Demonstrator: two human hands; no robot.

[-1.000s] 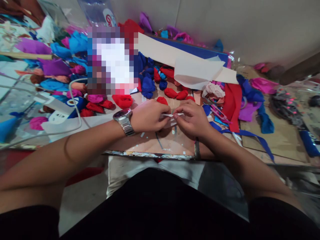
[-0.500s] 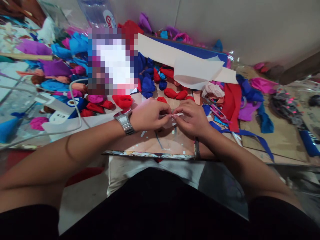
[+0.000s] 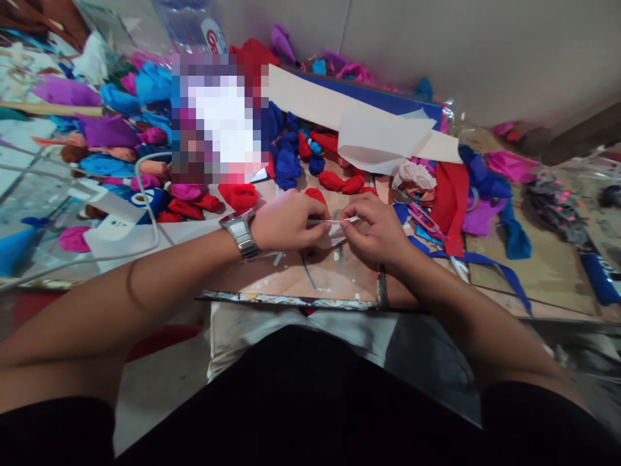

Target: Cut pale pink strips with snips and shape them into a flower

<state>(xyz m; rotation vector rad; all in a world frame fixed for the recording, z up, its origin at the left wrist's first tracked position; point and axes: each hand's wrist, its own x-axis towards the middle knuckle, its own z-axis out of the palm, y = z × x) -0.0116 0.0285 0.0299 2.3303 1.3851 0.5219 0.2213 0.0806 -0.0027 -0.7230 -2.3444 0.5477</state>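
Over the table's front part, my left hand [image 3: 292,220] pinches one end of a thin strip of white paper [image 3: 334,222] between thumb and fingers. A silver watch is on that wrist. My right hand [image 3: 372,228] is closed on the other end, thumb against fingertips. Between the two hands the strip shows as a narrow line; the rest of it is hidden by my fingers. Just beyond my hands lie bundles of red crepe paper [image 3: 339,182]. Small white scraps [image 3: 278,259] are scattered on the table [image 3: 252,275] in front.
A white cable [image 3: 156,223] loops over the left side, near several coloured paper bundles. A long cream sheet [image 3: 310,102] and a translucent white sheet [image 3: 383,139] lie at the back. To the right are a red strip [image 3: 449,207], scissors [image 3: 458,266] and a blue ribbon [image 3: 499,268].
My hands have drawn slightly apart, so more of the thin white strip shows between my fingertips. Everything else on the table looks unmoved.
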